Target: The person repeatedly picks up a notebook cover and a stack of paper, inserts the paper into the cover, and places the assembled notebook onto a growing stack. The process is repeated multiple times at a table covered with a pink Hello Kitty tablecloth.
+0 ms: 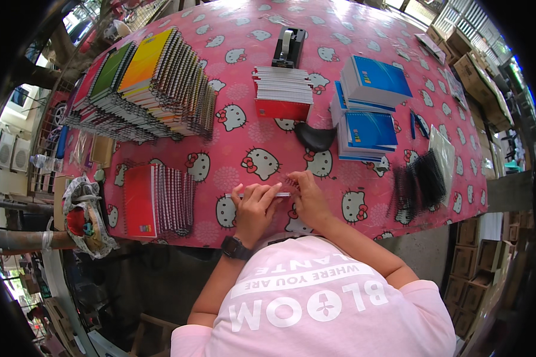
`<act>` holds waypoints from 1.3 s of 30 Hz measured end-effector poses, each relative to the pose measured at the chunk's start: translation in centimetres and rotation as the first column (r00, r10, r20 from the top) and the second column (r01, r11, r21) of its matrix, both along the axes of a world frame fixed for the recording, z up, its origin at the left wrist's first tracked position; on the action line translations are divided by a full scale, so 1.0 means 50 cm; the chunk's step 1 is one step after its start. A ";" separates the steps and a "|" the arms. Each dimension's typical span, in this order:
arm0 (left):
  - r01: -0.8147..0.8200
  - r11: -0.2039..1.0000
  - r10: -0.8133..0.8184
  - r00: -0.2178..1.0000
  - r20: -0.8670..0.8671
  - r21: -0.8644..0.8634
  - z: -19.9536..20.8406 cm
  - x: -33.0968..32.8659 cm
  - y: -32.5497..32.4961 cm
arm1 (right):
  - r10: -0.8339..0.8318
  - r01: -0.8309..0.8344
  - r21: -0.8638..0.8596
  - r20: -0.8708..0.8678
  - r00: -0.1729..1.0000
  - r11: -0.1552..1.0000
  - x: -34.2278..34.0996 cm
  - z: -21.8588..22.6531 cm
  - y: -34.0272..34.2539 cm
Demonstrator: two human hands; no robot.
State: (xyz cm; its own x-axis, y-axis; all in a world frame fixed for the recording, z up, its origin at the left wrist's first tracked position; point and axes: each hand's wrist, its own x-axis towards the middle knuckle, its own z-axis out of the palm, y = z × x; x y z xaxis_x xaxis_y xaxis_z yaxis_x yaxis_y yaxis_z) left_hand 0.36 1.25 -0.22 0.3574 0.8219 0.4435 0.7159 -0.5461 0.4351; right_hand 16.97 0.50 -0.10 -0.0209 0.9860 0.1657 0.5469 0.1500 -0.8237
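Note:
Near the table's front edge my left hand [256,205], wearing a black watch, holds a thin notebook [284,194] almost edge-on. Its fingers lie over the top and the thumb side is hidden. My right hand [309,199] pinches a small dark spiral coil [292,182] at the notebook's right end. How far the coil runs through the pages I cannot tell. To the left lies a row of red spiral-bound notebooks [140,199]. On the right are several loose black coils [427,175] in a heap beside a clear plastic sheet [443,154].
Tall stacks of spiral notebooks [161,83] stand at the back left. Unbound red-covered booklets [283,110], a tape dispenser [288,47] and a black curved object [314,137] sit mid-table. Blue-covered pads [375,80] and a blue pen [413,125] lie right. A cloth bundle [86,217] hangs left.

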 end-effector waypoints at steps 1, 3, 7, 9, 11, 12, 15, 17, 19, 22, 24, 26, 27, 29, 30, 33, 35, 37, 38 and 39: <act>0.003 1.000 -0.003 1.000 0.006 0.001 0.000 -0.001 0.001 | 0.040 -0.040 -0.028 -0.028 0.999 0.999 0.012 0.006 0.000; -0.002 1.000 0.002 1.000 0.025 -0.002 -0.001 -0.001 -0.003 | 0.126 -0.133 -0.086 -0.081 0.989 0.987 0.045 0.017 0.002; 0.003 1.000 -0.002 1.000 0.020 -0.030 0.001 -0.002 -0.005 | 0.222 -0.259 -0.136 -0.237 0.946 0.956 0.070 0.027 0.005; 0.013 1.000 -0.012 1.000 0.022 -0.025 0.000 -0.003 -0.003 | 0.235 -0.290 -0.153 -0.298 0.925 0.945 0.070 0.025 0.009; 0.020 0.999 -0.019 0.999 0.026 -0.028 0.002 -0.003 -0.003 | 0.229 -0.251 -0.098 -0.191 0.954 0.963 0.067 0.022 0.011; 0.023 0.999 -0.022 0.999 0.028 -0.030 0.003 -0.004 -0.003 | 0.224 -0.234 -0.068 -0.137 0.965 0.970 0.065 0.019 0.012; 0.015 1.000 -0.014 0.999 0.028 -0.022 0.004 -0.001 -0.001 | 0.005 -0.002 0.034 -0.095 0.995 0.999 0.016 -0.004 0.005; -0.008 1.000 0.009 0.999 0.033 -0.020 0.011 0.001 -0.004 | 0.010 -0.009 0.057 -0.012 1.000 0.998 -0.015 -0.010 0.005; -0.019 1.000 0.019 1.000 0.020 -0.010 0.012 0.002 -0.006 | 0.023 -0.023 0.049 -0.008 1.000 0.999 -0.017 -0.010 0.005; -0.033 0.999 0.033 0.999 -0.009 0.005 0.005 -0.002 -0.007 | 0.101 -0.105 -0.048 -0.069 0.992 0.993 0.012 -0.004 0.010; -0.043 0.999 0.043 0.999 0.002 -0.006 0.003 -0.002 -0.007 | 0.196 -0.199 -0.167 -0.039 0.980 0.966 0.037 0.020 0.010; -0.047 0.999 0.047 0.999 0.008 -0.011 0.001 -0.002 -0.006 | 0.244 -0.243 -0.101 0.000 0.970 0.965 0.040 0.033 0.007; -0.044 0.999 0.044 0.999 0.011 -0.013 0.000 -0.001 -0.005 | 0.262 -0.261 -0.069 0.019 0.965 0.963 0.043 0.036 0.005; -0.041 0.999 0.041 0.999 0.004 0.000 0.000 -0.002 -0.004 | 0.252 -0.256 -0.070 -0.061 0.966 0.964 0.046 0.013 0.010; -0.040 0.999 0.040 0.999 -0.001 0.008 0.000 -0.002 -0.002 | 0.247 -0.255 -0.070 -0.102 0.964 0.964 0.049 0.006 0.014; -0.023 0.999 0.022 1.000 0.009 0.038 -0.002 -0.006 -0.001 | 0.295 -0.301 -0.060 -0.089 0.951 0.952 0.058 0.007 0.021; -0.017 0.999 0.016 1.000 0.015 0.039 0.000 -0.007 0.001 | 0.315 -0.332 -0.078 -0.172 0.933 0.940 0.057 0.027 0.021; -0.012 0.999 0.012 1.000 0.017 0.042 0.000 -0.009 0.001 | 0.343 -0.369 -0.088 -0.226 0.912 0.925 0.057 0.041 0.024; -0.009 0.999 0.008 1.000 0.016 0.045 -0.001 -0.010 0.001 | 0.360 -0.389 -0.088 -0.238 0.902 0.917 0.059 0.045 0.026; -0.006 0.999 0.006 1.000 0.016 0.048 -0.002 -0.011 0.000 | 0.377 -0.408 -0.087 -0.249 0.892 0.909 0.061 0.047 0.029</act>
